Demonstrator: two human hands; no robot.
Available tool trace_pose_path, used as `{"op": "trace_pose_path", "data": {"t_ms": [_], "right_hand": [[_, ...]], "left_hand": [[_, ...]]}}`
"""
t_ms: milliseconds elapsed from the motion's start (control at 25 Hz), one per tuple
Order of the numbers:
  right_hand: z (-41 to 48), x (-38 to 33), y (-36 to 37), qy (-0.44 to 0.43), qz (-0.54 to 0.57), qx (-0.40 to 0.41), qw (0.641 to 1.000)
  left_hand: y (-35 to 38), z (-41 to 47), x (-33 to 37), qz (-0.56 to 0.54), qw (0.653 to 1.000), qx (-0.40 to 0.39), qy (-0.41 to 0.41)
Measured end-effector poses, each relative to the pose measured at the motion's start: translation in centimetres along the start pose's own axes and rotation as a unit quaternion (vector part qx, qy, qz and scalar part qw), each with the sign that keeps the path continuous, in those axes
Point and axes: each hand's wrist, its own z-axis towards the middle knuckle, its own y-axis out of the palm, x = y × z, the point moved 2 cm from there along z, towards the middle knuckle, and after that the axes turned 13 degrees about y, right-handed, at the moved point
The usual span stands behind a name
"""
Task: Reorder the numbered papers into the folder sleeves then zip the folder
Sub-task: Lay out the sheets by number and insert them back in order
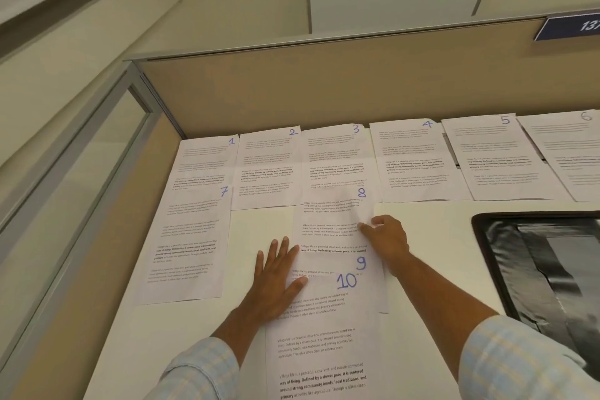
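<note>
Numbered papers [412,166] marked 1 to 6 lie in a row along the back of the worktop [438,269], against the partition [292,91]. At the left, paper 7 [191,237] overlaps the lower part of sheet 1. In the middle, paper 8 [328,214], paper 9 [337,260] and paper 10 [321,334] form a staggered pile, with 10 on top and nearest. The left hand [279,282] lies flat, fingers straight, on the pile's left edge. The right hand [386,237] pinches the crinkled right edge of paper 8. The black folder [535,260] lies open to the right of the pile.
</note>
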Motion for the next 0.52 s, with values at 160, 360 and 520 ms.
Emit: {"op": "trace_pose_path", "data": {"t_ms": [160, 360, 520], "right_hand": [[-0.7, 0.2, -0.1, 0.008, 0.093, -0.068, 0.993], [-2.7, -0.7, -0.7, -0.001, 0.167, -0.082, 0.983], [-3.1, -0.1, -1.0, -0.036, 0.117, -0.039, 0.992]], "left_hand": [[-0.1, 0.0, 0.0, -0.007, 1.0, 0.005, 0.002], [-0.1, 0.0, -0.1, -0.011, 1.0, 0.004, 0.004], [-0.1, 0.1, -0.2, -0.021, 1.0, 0.007, 0.005]]}}
